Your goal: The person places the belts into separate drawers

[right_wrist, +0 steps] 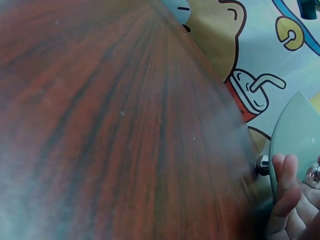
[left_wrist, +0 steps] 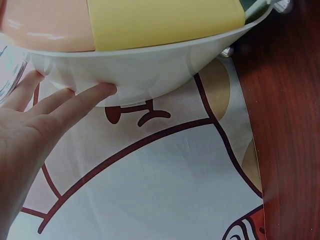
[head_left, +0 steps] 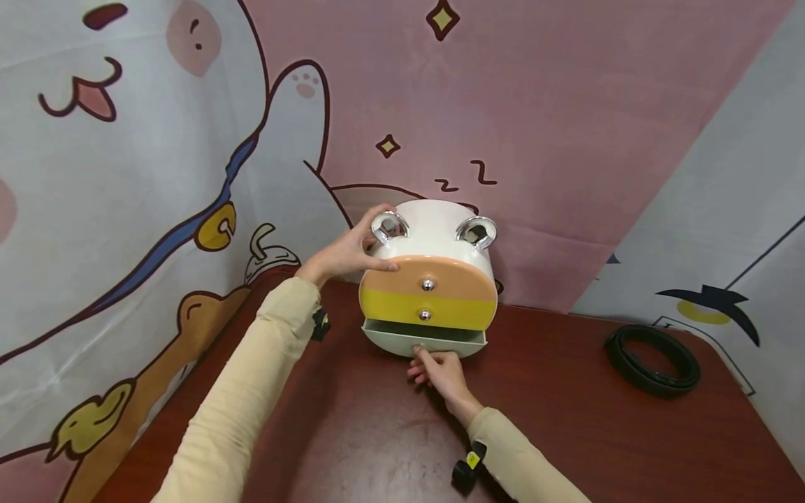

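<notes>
A small rounded drawer cabinet (head_left: pixel 440 227), white with an animal-face look and silver ring ears, stands on the table. Its front has an orange drawer (head_left: pixel 459 276), a yellow drawer (head_left: pixel 459 312) and a pale green bottom drawer (head_left: pixel 383 339) that is pulled partly out. My left hand (head_left: pixel 346 253) rests on the cabinet's upper left side, thumb over the orange front; in the left wrist view its straight, spread fingers (left_wrist: pixel 92 95) press the white side. My right hand (head_left: pixel 443 377) pinches the small silver knob (right_wrist: pixel 314 174) of the green drawer.
A coiled black belt-like strap (head_left: pixel 654 360) lies at the right of the dark red wooden table (head_left: pixel 553 419). A cloth with cartoon animals (head_left: pixel 534 105) hangs behind the cabinet and along the left side.
</notes>
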Available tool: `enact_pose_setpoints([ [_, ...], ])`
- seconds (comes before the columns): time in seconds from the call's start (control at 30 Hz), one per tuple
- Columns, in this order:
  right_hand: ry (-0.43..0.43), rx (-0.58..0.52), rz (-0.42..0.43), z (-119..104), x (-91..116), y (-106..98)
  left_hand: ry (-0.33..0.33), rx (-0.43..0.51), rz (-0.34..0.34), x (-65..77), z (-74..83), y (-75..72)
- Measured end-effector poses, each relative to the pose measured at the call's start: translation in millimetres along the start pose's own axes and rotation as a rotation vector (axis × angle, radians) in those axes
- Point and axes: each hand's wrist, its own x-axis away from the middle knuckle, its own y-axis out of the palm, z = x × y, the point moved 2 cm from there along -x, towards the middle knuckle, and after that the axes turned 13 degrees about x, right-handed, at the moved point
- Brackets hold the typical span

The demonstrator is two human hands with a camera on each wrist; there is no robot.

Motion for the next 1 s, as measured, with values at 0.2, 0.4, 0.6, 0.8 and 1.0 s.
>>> enact_pose_setpoints([
  [0.2,-0.003,0.013,-0.038,-1.4,7.1,0.3,-0.006,0.010,0.009,0.9,-1.0,-1.2],
  [0.4,-0.001,0.027,-0.068,-3.2,15.1,2.5,-0.025,-0.010,0.020,2.4,-1.9,-2.6],
  [0.6,0.001,0.027,-0.088,-0.1,19.8,3.5,-0.027,0.014,0.004,1.4,-2.2,-2.0],
  [0.8,0.005,0.037,-0.100,0.5,26.3,1.2,-0.009,0.044,-0.015,0.0,-2.0,-0.2],
  [1.0,-0.004,0.037,-0.117,-1.6,31.9,-0.5,-0.007,0.033,-0.011,0.8,0.0,-0.1],
])
